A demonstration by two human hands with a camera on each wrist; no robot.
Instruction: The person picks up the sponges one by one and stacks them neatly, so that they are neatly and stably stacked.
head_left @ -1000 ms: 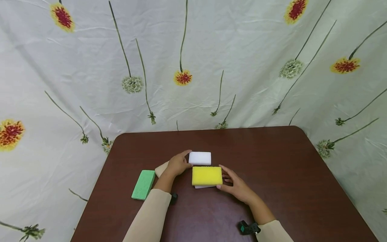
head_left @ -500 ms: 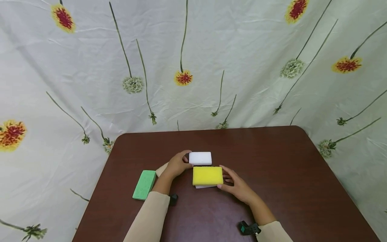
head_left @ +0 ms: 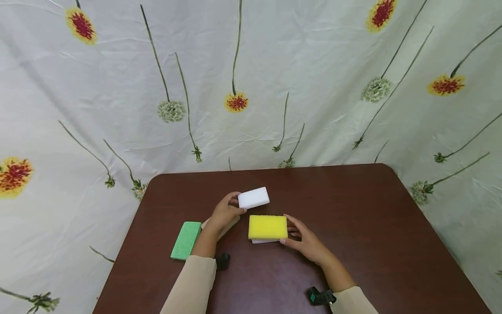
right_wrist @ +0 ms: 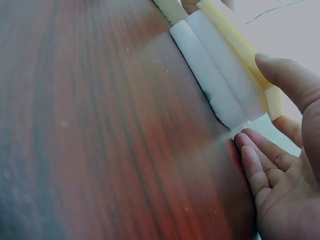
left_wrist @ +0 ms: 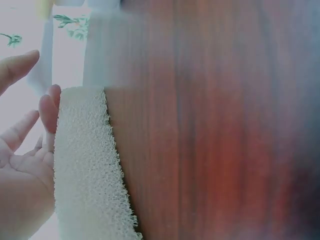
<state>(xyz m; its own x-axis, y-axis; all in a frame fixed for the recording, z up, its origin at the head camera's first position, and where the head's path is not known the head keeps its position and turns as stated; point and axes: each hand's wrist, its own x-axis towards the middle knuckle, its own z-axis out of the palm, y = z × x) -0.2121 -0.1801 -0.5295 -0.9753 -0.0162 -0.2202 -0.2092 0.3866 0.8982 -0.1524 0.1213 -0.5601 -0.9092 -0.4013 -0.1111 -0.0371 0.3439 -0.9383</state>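
Note:
In the head view my left hand (head_left: pixel 224 214) grips the left end of a white sponge (head_left: pixel 254 198), which is tilted with its right end farther back. A beige sponge (left_wrist: pixel 90 165) lies partly under my left forearm, its porous side large in the left wrist view. My right hand (head_left: pixel 310 246) holds the right end of a yellow sponge (head_left: pixel 268 226), thumb at the near corner and index finger at the far one. Beneath the yellow sponge are stacked white sponges (right_wrist: pixel 205 75), seen edge-on in the right wrist view. My other right fingers are bent beside the stack.
A green sponge (head_left: pixel 186 240) lies left of the left forearm, close to the beige one. Everything stands on a dark reddish-brown table (head_left: pixel 353 209) with rounded far corners. Behind it hangs a white cloth (head_left: pixel 321 56) printed with flowers.
My left hand has drawn the white sponge slightly left and farther back, away from the yellow one, and turned it askew. My right hand and the yellow sponge stay put.

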